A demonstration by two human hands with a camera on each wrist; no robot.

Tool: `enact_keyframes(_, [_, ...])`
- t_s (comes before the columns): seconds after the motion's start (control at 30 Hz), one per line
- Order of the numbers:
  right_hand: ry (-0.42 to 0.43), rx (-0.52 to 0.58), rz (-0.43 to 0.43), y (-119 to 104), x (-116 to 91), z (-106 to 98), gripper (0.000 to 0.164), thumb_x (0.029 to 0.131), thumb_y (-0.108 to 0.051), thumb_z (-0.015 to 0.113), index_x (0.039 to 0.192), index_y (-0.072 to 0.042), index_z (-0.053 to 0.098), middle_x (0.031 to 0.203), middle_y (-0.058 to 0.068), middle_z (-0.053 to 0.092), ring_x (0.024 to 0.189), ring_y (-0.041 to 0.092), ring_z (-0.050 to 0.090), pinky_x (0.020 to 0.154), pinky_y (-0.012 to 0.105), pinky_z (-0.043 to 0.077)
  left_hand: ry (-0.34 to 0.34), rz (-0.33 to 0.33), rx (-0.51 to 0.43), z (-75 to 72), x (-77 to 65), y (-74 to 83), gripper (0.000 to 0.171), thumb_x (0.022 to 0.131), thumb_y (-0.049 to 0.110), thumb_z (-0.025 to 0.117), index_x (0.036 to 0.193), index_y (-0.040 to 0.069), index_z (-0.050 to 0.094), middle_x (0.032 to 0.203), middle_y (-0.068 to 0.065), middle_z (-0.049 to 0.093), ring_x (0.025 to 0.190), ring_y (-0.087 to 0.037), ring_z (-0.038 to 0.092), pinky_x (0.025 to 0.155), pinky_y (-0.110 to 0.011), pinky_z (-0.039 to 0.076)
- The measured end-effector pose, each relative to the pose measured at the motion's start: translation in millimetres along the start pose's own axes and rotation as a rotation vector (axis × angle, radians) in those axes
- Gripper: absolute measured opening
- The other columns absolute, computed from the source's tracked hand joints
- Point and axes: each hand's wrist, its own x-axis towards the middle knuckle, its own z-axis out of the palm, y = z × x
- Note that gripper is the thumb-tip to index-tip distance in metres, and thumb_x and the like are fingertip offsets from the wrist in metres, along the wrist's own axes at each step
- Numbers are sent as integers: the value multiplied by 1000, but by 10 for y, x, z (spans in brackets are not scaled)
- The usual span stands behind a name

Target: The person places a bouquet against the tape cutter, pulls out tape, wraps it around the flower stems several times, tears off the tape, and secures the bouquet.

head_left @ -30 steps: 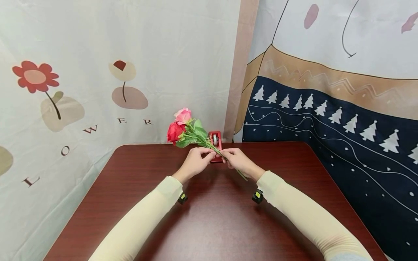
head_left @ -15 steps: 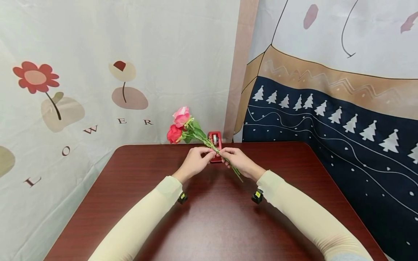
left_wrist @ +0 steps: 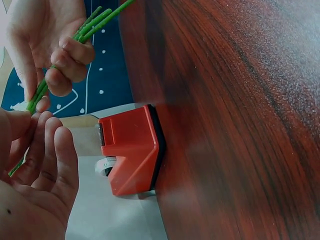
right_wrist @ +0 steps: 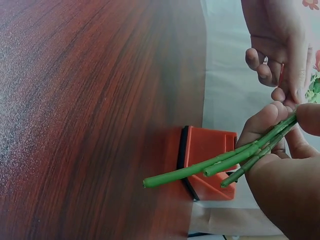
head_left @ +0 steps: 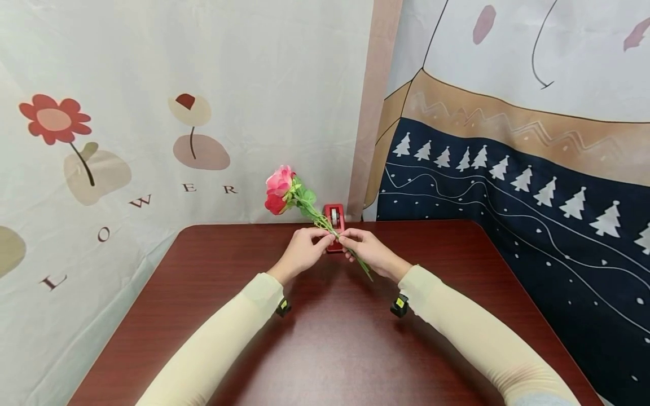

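A pink rose (head_left: 280,180) and a red rose (head_left: 275,204) lean up and left at the back of the table, with green leaves (head_left: 306,196) behind the blooms. My left hand (head_left: 302,251) pinches their green stems between thumb and forefinger. Close beside it, my right hand (head_left: 373,252) pinches the same stems a little lower down. Several cut stem ends (right_wrist: 175,175) stick out past the right hand in the right wrist view. A red tape dispenser (left_wrist: 132,150) with a roll of clear tape stands just behind the two hands.
The dark red wooden table (head_left: 325,349) spreads out in front under both sleeved forearms. Its back edge meets a pale printed cloth (head_left: 279,84). A navy cloth with white trees (head_left: 508,192) hangs to the right.
The rose heads have turned: the red bloom now sits under the pink one and both shifted slightly right. The lower stem ends swung left. Both hands stay nearly in place.
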Motion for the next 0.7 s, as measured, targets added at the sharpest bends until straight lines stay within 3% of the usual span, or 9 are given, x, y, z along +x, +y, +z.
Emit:
enact_keyframes(0.17, [-12, -1, 14, -4, -4, 8, 20, 115, -20, 59, 128, -8, 69, 101, 11, 64, 90, 26, 65, 83, 32, 59, -1, -4, 14, -3, 4, -4, 24, 109, 32, 71, 119, 16, 86, 101, -9, 82, 81, -17, 72, 77, -33, 58])
enact_keyframes(0.33, [-11, -51, 5, -21, -19, -21, 20, 113, -18, 64, 126, -6, 73, 103, 17, 73, 101, 43, 71, 94, 46, 64, -5, -6, 50, -16, 11, 25, 24, 107, 31, 72, 119, 17, 86, 115, -3, 84, 104, -17, 75, 95, -42, 60])
enact_keyframes(0.47, [-5, -70, 5, -38, -24, -45, 20, 110, -19, 69, 125, -7, 77, 112, 24, 78, 114, 52, 72, 95, 46, 64, -11, 11, 72, -18, 24, 42, 22, 107, 28, 70, 116, 16, 87, 115, -2, 84, 110, -19, 76, 101, -45, 60])
enact_keyframes(0.53, [-2, -71, 7, -43, -24, -49, 21, 109, -20, 71, 125, -7, 78, 119, 26, 78, 116, 50, 75, 95, 44, 65, -13, 15, 74, -17, 32, 47, 22, 107, 27, 70, 116, 15, 86, 114, -2, 85, 111, -19, 77, 101, -46, 60])
enact_keyframes(0.6, [-2, -53, 5, -49, -26, -46, 24, 109, -19, 72, 126, -4, 77, 126, 29, 76, 114, 45, 78, 101, 51, 64, -13, 12, 73, -18, 36, 55, 22, 107, 27, 69, 116, 16, 86, 114, -1, 85, 112, -19, 77, 101, -45, 60])
enact_keyframes(0.7, [24, -75, -16, -54, -34, -41, 28, 108, -19, 73, 128, 0, 75, 122, 25, 78, 101, 31, 80, 103, 55, 62, -14, 5, 67, -20, 43, 67, 23, 107, 28, 69, 117, 16, 86, 113, 0, 85, 109, -17, 76, 99, -43, 60])
